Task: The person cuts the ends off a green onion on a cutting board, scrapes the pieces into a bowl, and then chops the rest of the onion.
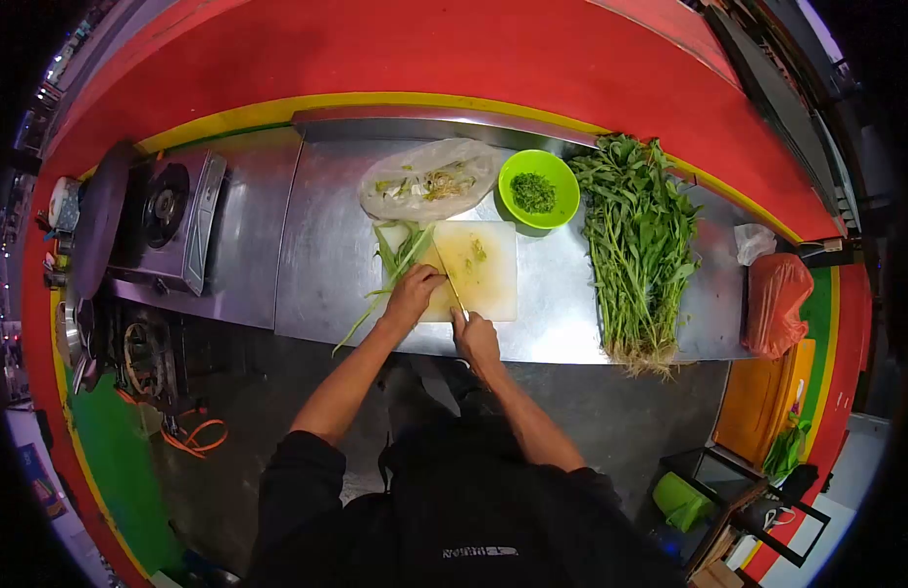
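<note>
My right hand (476,336) is closed round the handle of a knife (452,282), whose blade points away from me over a white cutting board (498,299). Just left of the blade, my left hand (412,295) is closed, fingers curled, on long green leafy stalks (403,257) that lie across the board's left side. Some stalk ends hang past the board toward the counter's front edge. A few small green bits (476,251) lie on the board right of the blade. Behind it, a bright green bowl (569,186) holds finely chopped greens (533,193).
A clear plastic bag (385,201) with plant scraps lies behind the board. At right is a large bundle of leafy greens (642,245) with roots, then a red plastic bag (777,304). A gas stove (194,220) stands left on the steel counter (326,245).
</note>
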Demonstrator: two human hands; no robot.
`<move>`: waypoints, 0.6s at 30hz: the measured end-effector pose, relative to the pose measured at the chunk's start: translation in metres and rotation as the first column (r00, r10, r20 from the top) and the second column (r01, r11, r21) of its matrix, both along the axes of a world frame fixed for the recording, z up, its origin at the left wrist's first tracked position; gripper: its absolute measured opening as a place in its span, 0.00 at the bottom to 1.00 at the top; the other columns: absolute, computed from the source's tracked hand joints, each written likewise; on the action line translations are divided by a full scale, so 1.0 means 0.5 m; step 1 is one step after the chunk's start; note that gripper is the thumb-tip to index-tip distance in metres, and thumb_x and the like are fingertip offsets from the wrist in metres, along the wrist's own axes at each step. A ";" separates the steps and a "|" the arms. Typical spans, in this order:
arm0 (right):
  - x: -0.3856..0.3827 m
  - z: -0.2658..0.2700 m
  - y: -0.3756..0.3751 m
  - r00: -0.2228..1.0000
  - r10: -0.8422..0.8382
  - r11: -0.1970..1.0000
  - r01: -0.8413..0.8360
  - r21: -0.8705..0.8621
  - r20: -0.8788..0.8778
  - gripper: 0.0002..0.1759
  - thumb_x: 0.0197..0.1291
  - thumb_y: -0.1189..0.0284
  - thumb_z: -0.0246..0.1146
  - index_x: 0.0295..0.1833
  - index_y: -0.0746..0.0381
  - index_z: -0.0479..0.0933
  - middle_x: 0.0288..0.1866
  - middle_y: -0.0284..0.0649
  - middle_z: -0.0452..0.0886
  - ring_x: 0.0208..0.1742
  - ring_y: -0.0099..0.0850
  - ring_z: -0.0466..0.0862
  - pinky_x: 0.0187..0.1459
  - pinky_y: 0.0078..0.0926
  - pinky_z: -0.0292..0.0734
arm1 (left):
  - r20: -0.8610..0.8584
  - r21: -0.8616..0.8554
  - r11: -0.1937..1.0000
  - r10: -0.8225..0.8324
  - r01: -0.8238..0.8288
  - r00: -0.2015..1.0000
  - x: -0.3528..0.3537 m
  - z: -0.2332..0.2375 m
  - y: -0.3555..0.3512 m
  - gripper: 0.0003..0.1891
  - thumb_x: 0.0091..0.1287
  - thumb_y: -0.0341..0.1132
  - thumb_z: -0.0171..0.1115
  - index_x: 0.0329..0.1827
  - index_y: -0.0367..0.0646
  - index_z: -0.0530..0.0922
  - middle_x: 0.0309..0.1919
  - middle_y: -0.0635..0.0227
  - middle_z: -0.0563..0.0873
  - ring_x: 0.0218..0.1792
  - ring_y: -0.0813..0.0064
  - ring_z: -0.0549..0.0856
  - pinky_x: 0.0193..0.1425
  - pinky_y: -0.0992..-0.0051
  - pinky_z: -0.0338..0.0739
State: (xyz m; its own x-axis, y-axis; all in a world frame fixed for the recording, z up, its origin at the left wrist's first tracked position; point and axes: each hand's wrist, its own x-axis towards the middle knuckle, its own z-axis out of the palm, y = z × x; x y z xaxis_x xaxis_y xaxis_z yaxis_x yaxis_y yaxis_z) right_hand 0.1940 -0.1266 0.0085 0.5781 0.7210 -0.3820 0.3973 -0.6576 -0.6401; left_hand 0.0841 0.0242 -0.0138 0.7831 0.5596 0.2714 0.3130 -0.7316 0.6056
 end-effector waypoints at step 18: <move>0.004 -0.006 0.006 0.999 0.001 0.999 0.001 -0.045 0.043 0.32 0.74 0.50 0.58 0.40 0.73 0.84 0.34 0.71 0.84 0.40 0.69 0.86 0.44 0.62 0.81 | -0.018 -0.003 1.000 -0.004 0.004 1.000 0.003 -0.006 0.004 0.16 0.59 0.21 0.60 0.48 0.39 0.89 0.43 0.62 0.85 0.50 0.59 0.83 0.58 0.64 0.81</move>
State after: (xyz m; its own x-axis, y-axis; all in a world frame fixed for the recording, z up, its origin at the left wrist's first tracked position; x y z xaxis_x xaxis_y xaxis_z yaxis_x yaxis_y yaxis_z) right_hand 0.1961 -0.1234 0.0057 0.5950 0.7034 -0.3889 0.4240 -0.6857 -0.5916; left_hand 0.0854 0.0263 -0.0166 0.7899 0.5574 0.2557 0.3209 -0.7310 0.6023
